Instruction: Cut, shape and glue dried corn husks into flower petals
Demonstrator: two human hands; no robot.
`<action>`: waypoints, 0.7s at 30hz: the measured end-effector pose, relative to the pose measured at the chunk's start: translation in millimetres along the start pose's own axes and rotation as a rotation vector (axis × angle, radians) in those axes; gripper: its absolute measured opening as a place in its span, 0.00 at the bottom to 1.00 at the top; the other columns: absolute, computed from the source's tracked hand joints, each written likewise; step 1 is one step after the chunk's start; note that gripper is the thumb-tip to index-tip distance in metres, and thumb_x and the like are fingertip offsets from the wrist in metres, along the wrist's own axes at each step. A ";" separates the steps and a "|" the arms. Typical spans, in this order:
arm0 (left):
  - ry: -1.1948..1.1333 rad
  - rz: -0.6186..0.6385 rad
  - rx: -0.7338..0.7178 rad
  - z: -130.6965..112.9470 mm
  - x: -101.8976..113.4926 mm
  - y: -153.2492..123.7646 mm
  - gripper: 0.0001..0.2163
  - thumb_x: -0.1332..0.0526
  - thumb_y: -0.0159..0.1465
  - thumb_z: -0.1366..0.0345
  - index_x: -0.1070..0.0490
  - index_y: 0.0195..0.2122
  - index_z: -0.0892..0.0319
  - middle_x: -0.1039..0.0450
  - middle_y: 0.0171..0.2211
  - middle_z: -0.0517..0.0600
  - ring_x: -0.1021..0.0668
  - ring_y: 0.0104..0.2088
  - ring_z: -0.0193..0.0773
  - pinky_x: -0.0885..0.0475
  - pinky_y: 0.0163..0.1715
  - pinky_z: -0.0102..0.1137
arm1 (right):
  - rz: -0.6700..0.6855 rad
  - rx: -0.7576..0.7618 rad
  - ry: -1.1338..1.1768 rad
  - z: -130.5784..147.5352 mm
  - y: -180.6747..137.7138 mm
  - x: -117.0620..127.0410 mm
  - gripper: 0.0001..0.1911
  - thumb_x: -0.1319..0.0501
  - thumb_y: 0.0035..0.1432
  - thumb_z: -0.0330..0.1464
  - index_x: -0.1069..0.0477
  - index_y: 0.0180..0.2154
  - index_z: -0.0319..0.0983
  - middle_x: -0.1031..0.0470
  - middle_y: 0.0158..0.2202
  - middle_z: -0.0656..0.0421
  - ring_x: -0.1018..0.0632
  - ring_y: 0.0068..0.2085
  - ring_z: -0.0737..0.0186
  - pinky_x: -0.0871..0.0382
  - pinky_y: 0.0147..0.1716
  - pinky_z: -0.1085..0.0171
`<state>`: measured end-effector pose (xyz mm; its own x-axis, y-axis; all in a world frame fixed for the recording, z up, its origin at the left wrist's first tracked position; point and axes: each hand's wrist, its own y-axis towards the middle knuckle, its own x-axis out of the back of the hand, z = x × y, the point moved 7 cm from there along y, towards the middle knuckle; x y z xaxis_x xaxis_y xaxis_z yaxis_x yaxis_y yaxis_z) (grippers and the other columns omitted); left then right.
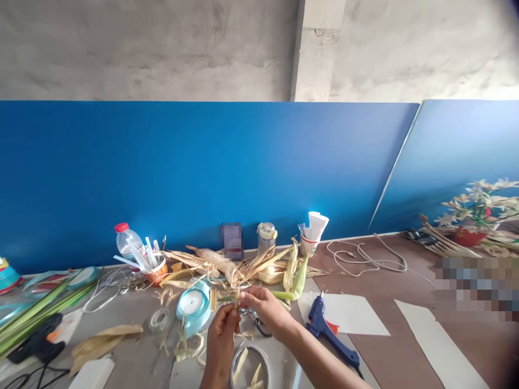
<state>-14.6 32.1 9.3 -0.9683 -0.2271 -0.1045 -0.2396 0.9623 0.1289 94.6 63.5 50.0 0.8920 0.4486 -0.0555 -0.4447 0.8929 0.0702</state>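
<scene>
My left hand point(223, 329) is closed with thumb and fingers pinching a thin pale strip, which looks like corn husk point(237, 300). My right hand point(265, 309) pinches the upper part of the same strip, its fingertips touching it just above the left hand. Partly hidden under my right hand lies a pair of scissors point(263, 327). Directly below the hands sits a round metal-rimmed dish point(267, 363) with husk scraps in it. A roll of light blue ribbon point(206, 302) rests left of my hands. Behind them spreads a heap of dried corn husks point(214, 262).
To the right lie a blue glue gun point(336, 343), white paper sheets point(360, 316) and a white cable point(365, 262). Paper cups point(308, 246), a bottle point(128, 237) and a jar point(266, 237) stand near the blue partition point(203, 173). Green leaves point(44, 308) lie left.
</scene>
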 end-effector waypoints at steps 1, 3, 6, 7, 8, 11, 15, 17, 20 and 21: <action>-0.006 0.005 0.008 -0.2 -0.5 -0.1 0.13 0.40 0.53 0.53 0.28 0.27 0.60 0.39 0.17 0.43 0.37 0.20 0.32 0.40 0.22 0.27 | 0.038 -0.024 0.049 0.8 0.2 -3.8 0.21 0.44 0.51 0.47 0.29 0.24 0.34 0.32 0.21 0.61 0.32 0.25 0.66 0.41 0.29 0.66; -0.015 0.010 0.024 0.5 -0.8 0.0 0.13 0.39 0.53 0.54 0.28 0.27 0.60 0.39 0.17 0.43 0.37 0.20 0.32 0.41 0.22 0.27 | 0.055 -0.067 0.085 1.8 0.9 -7.1 0.21 0.43 0.50 0.47 0.30 0.23 0.35 0.34 0.18 0.62 0.33 0.23 0.67 0.42 0.28 0.67; -0.036 0.024 0.036 1.5 -1.7 0.5 0.13 0.39 0.52 0.54 0.28 0.27 0.60 0.38 0.17 0.43 0.37 0.20 0.32 0.41 0.22 0.27 | -0.011 -0.107 0.087 -0.4 2.6 -4.5 0.18 0.40 0.46 0.45 0.32 0.20 0.35 0.36 0.16 0.64 0.36 0.21 0.69 0.45 0.25 0.68; -0.043 0.031 0.034 1.5 -2.3 0.6 0.13 0.39 0.52 0.54 0.28 0.26 0.60 0.38 0.17 0.43 0.37 0.20 0.32 0.41 0.22 0.27 | -0.032 -0.114 0.093 -2.0 3.2 -3.4 0.17 0.40 0.45 0.43 0.33 0.19 0.35 0.37 0.16 0.64 0.37 0.21 0.70 0.46 0.24 0.68; -0.047 0.040 0.032 1.4 -3.0 0.7 0.13 0.39 0.53 0.54 0.28 0.26 0.60 0.38 0.17 0.44 0.37 0.20 0.32 0.41 0.22 0.27 | -0.050 -0.119 0.106 -4.0 3.8 -2.4 0.16 0.39 0.45 0.42 0.34 0.17 0.36 0.38 0.15 0.64 0.38 0.20 0.70 0.47 0.24 0.68; -0.039 0.059 0.025 2.3 -4.0 0.9 0.12 0.39 0.53 0.55 0.28 0.27 0.60 0.38 0.17 0.43 0.36 0.20 0.32 0.40 0.22 0.27 | -0.107 -0.155 0.177 -12.7 4.9 1.0 0.12 0.39 0.42 0.36 0.36 0.15 0.36 0.39 0.14 0.65 0.41 0.19 0.72 0.49 0.22 0.69; -0.027 0.067 0.017 4.6 -2.7 1.4 0.12 0.38 0.52 0.56 0.27 0.28 0.60 0.38 0.18 0.43 0.38 0.20 0.31 0.42 0.21 0.26 | -0.171 -0.289 0.316 -29.3 2.7 3.3 0.08 0.40 0.40 0.31 0.37 0.16 0.36 0.39 0.14 0.66 0.41 0.19 0.72 0.51 0.20 0.70; -0.009 0.079 -0.001 3.1 -2.6 1.5 0.12 0.37 0.52 0.56 0.27 0.29 0.60 0.35 0.19 0.45 0.36 0.21 0.32 0.40 0.21 0.27 | -0.165 -0.380 0.416 -37.1 0.1 0.8 0.06 0.41 0.39 0.30 0.36 0.17 0.36 0.39 0.14 0.66 0.39 0.19 0.72 0.51 0.20 0.70; 0.022 0.100 -0.048 -3.2 -3.2 1.1 0.12 0.37 0.52 0.56 0.26 0.28 0.60 0.30 0.23 0.48 0.31 0.25 0.36 0.36 0.26 0.28 | -0.120 -0.460 0.487 -42.2 -3.1 -3.2 0.06 0.43 0.42 0.30 0.36 0.18 0.36 0.39 0.14 0.65 0.39 0.19 0.72 0.48 0.20 0.70; 0.030 0.107 -0.060 -5.2 -3.3 0.9 0.12 0.38 0.52 0.56 0.25 0.28 0.60 0.29 0.24 0.49 0.30 0.26 0.37 0.35 0.28 0.29 | -0.106 -0.476 0.493 -42.8 -4.0 -4.0 0.07 0.43 0.43 0.30 0.36 0.18 0.36 0.39 0.14 0.65 0.38 0.18 0.71 0.47 0.20 0.70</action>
<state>-12.0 32.9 14.9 -0.9900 -0.1289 -0.0572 -0.1378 0.9707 0.1971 89.4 59.8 7.3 0.8417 0.2221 -0.4921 -0.4450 0.8015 -0.3994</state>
